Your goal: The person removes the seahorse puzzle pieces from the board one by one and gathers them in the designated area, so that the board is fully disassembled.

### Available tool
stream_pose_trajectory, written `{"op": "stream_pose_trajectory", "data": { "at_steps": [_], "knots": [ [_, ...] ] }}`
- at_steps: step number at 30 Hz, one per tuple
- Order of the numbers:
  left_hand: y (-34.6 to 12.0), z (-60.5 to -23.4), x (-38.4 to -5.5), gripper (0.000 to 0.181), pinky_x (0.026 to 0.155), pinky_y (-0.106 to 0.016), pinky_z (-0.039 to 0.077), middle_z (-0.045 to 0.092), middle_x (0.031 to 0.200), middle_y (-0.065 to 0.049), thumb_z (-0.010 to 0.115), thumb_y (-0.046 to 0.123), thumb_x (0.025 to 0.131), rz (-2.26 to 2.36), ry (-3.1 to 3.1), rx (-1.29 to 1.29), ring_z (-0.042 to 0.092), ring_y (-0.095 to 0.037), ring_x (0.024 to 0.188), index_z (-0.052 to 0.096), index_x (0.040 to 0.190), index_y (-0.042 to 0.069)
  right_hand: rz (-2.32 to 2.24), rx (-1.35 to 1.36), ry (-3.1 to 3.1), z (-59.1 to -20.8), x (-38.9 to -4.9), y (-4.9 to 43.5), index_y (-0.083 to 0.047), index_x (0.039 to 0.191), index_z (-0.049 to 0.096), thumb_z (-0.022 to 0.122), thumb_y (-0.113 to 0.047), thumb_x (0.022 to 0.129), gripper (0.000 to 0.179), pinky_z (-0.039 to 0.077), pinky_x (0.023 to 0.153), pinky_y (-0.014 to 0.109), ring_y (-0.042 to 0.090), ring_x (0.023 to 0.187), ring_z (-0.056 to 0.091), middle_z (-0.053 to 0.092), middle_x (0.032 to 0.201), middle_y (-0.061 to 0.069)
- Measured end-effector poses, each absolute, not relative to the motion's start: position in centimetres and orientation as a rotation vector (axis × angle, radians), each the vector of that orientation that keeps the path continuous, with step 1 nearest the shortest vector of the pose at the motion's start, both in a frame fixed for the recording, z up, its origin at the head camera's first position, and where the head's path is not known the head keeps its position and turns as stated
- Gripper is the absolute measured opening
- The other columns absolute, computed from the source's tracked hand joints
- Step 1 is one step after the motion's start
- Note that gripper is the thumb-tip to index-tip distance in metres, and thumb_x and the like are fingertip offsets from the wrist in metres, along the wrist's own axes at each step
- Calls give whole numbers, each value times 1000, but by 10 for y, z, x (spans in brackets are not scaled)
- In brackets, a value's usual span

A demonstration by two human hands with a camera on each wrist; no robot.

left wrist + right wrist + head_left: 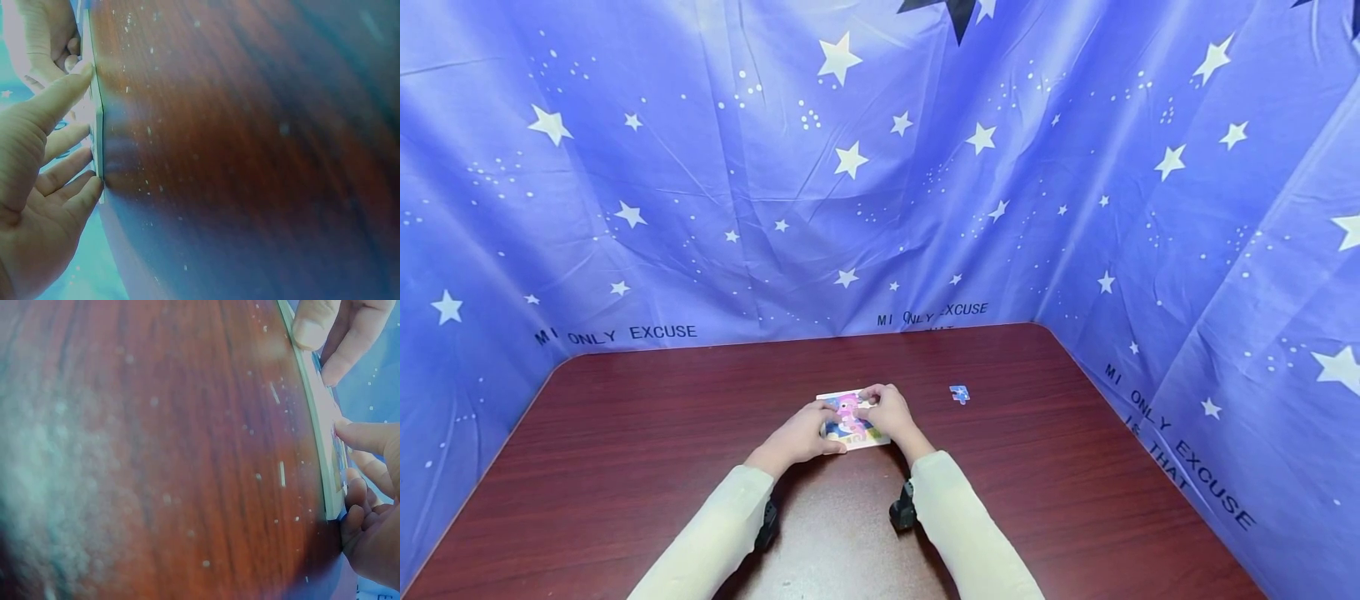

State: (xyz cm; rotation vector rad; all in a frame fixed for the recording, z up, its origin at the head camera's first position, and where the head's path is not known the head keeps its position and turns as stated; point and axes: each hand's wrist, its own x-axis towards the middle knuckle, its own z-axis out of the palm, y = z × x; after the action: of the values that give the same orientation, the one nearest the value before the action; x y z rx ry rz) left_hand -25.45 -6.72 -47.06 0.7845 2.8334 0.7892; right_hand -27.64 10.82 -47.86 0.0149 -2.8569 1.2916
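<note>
A small jigsaw puzzle board (pixel 853 427) with a pale rim and a pink figure on blue lies flat on the table. My left hand (pixel 801 435) holds its left side, thumb at the near edge and fingers spread along the side; the left wrist view shows this thumb (pixel 78 75) against the rim. From the right, my right hand (pixel 891 417) reaches over the board, thumb and index finger bent around a puzzle piece at its upper right, mostly hidden by the fingers. In the right wrist view the right thumb (pixel 359 436) touches the board's face.
A loose blue puzzle piece (pixel 959 394) lies on the dark red wooden table (pixel 1037 483), right of the board. Blue cloth (pixel 760 167) printed with stars hangs behind the table and along its sides. A dark wrist camera (pixel 904 507) sits under the right sleeve.
</note>
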Motion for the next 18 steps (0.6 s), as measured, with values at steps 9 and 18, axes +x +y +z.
{"op": "stream_pose_trajectory", "data": {
  "at_steps": [9, 18],
  "knots": [
    [-67, -471, -253, 43, 100, -39, 42, 58, 118, -15, 79, 26, 74, 783, 2834, 788, 53, -28, 114, 66, 106, 1, 1288, 21, -2843, -481, -277, 109, -7, 98, 67, 76, -17, 76, 26, 40, 72, 29, 17, 78, 49, 54, 90, 8],
    [-67, -470, -253, 42, 99, -39, 42, 58, 118, -14, 79, 26, 74, 780, 2834, 785, 53, -27, 113, 67, 106, 1, 1299, 18, -2848, -480, -278, 109, -8, 98, 66, 74, -18, 78, 24, 40, 71, 29, 18, 78, 48, 54, 90, 8]
  ]
}}
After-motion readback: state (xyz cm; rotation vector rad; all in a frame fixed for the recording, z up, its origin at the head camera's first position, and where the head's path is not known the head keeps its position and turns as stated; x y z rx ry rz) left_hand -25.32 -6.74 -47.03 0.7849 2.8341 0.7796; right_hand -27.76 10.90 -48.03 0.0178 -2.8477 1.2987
